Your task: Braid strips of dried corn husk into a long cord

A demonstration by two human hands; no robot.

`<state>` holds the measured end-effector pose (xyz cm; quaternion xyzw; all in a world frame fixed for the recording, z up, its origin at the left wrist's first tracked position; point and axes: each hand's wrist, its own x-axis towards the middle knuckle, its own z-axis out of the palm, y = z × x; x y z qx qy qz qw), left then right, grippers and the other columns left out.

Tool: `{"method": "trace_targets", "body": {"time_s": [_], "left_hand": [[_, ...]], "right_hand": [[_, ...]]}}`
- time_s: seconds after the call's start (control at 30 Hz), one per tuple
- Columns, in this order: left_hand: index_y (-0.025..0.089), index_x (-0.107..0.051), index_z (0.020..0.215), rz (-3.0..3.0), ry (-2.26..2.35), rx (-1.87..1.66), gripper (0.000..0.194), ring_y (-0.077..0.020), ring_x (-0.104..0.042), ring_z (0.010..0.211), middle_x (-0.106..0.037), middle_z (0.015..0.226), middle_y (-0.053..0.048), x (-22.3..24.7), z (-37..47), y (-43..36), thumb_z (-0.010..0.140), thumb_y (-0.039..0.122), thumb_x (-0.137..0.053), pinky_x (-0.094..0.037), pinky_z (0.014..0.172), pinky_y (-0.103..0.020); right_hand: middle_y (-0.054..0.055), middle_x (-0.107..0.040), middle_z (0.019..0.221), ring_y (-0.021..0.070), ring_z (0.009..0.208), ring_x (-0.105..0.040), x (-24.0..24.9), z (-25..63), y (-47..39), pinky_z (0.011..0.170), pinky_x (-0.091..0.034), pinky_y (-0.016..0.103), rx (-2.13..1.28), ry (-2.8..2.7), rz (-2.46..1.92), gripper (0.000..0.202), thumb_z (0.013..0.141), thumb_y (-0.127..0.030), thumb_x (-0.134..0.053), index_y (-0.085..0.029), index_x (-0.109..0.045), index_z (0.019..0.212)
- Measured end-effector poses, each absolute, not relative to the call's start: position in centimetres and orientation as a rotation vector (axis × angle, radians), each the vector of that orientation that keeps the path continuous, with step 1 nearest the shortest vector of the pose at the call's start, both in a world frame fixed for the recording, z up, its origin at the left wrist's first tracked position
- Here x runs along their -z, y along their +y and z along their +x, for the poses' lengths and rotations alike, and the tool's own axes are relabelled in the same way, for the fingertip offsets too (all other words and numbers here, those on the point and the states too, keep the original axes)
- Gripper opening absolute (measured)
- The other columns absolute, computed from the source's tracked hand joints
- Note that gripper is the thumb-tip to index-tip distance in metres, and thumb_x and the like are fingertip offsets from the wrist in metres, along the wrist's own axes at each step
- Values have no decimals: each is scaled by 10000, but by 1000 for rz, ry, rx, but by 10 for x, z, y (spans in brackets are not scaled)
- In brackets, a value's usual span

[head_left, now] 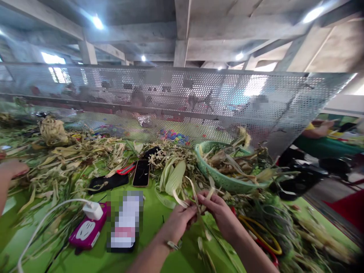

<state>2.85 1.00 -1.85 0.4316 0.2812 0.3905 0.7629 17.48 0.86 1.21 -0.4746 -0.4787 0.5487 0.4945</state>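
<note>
the left hand and right hand pinch pale husk strips above the green counter.

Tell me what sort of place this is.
Probably a shared indoor workshop: bare concrete beams overhead, a perforated screen along the far side, and a green table strewn with what look like dried husks.

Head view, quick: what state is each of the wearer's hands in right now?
Left hand: closed, fingers pinching a curled pale husk strip.
Right hand: closed, fingers pinching another pale strip, close beside the left.
</note>
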Motion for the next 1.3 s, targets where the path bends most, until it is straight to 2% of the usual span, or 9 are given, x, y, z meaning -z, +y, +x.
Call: {"method": "trace_targets", "body": {"time_s": [0.1,0.23,0.37,0.53,0.6,0.67,0.83,1.1,1.3], "left_hand": [[144,-626,944,1011,621,-850,415,-70,-306,521,-408,597,40,15,27,6,766,518,-597,-173,493,-227],[145,-644,908,1148,677,-859,406,-99,-377,612,-484,678,9,8,23,3,806,524,-536,-280,589,-242],[148,-635,872,1231,699,-843,405,-119,-408,670,-514,716,2,7,22,2,804,533,-529,-317,658,-263],[144,-619,831,1198,698,-823,396,-94,-363,593,-466,639,23,13,25,2,790,532,-552,-274,581,-241],[138,-617,814,1094,677,-795,412,-77,-298,525,-403,577,41,15,27,2,786,543,-549,-214,518,-234],[129,-616,806,963,660,-776,441,-69,-281,501,-401,572,38,15,27,3,785,562,-533,-168,488,-230],[157,-554,870,742,559,-845,320,-74,-366,492,-509,587,21,12,26,6,774,462,-562,-167,461,-217],[142,-541,921,722,574,-1030,343,-92,-477,560,-574,662,-7,7,26,9,746,424,-627,-284,486,-206],[148,-529,924,752,660,-1012,353,-81,-428,522,-548,601,20,14,23,13,753,444,-616,-222,477,-207]], "right_hand": [[-17,-538,597,100,541,-438,-11,172,8,519,-355,221,-1377,-1135,-1100,247,719,-373,-723,-154,-609,703],[-30,-524,580,108,515,-459,-9,167,6,499,-385,234,-1339,-1032,-1076,264,692,-374,-743,-170,-576,701],[-38,-519,573,110,506,-477,-5,165,6,496,-402,235,-1259,-969,-1098,263,654,-349,-767,-175,-574,695],[-40,-513,574,97,492,-465,-4,165,5,456,-379,210,-1247,-947,-1133,282,642,-350,-776,-170,-563,680],[-41,-498,547,98,449,-442,-5,166,6,412,-356,213,-1304,-987,-1133,286,682,-398,-739,-173,-563,687],[-26,-524,577,108,455,-450,-6,171,8,407,-355,222,-1315,-1013,-1128,293,730,-454,-681,-174,-597,740],[28,-622,780,167,682,-543,-6,184,13,605,-425,261,-1124,-1111,-1218,362,795,-517,-581,-186,-671,911],[12,-570,653,177,619,-567,-23,163,4,625,-445,305,-1442,-1350,-1017,285,803,-446,-600,-162,-606,793],[16,-589,725,167,703,-556,-9,167,8,676,-434,289,-1295,-1511,-1045,185,838,-350,-578,-168,-580,803]]}}
